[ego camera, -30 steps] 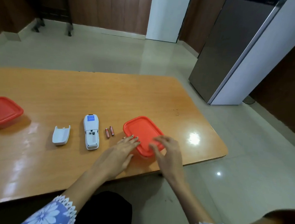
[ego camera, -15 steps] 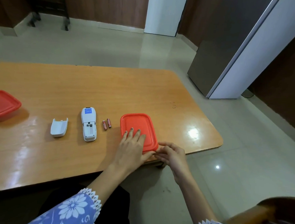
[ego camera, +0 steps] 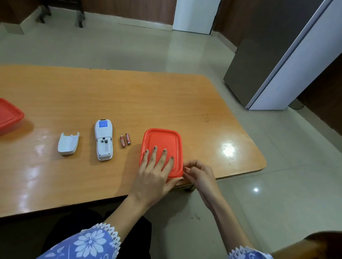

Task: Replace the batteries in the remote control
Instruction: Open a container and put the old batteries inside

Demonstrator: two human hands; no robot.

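Note:
A white remote control (ego camera: 103, 139) lies face down on the wooden table (ego camera: 112, 99) with its battery bay uncovered. Its white battery cover (ego camera: 68, 144) rests to the left, and two small red batteries (ego camera: 125, 140) lie side by side to its right. A red-lidded box (ego camera: 163, 140) sits near the table's front edge. My left hand (ego camera: 156, 171) lies flat on the lid, fingers spread. My right hand (ego camera: 198, 173) pinches the lid's near right corner with its fingertips.
A second red-lidded box (ego camera: 4, 115) sits at the table's far left. A grey and white refrigerator (ego camera: 271, 55) stands on the tiled floor to the right. A wooden chair part (ego camera: 306, 250) shows at the bottom right.
My left hand slid up onto the red lid and flattened on it. My right hand moved from the lid's front edge to its near right corner and closed its fingertips there.

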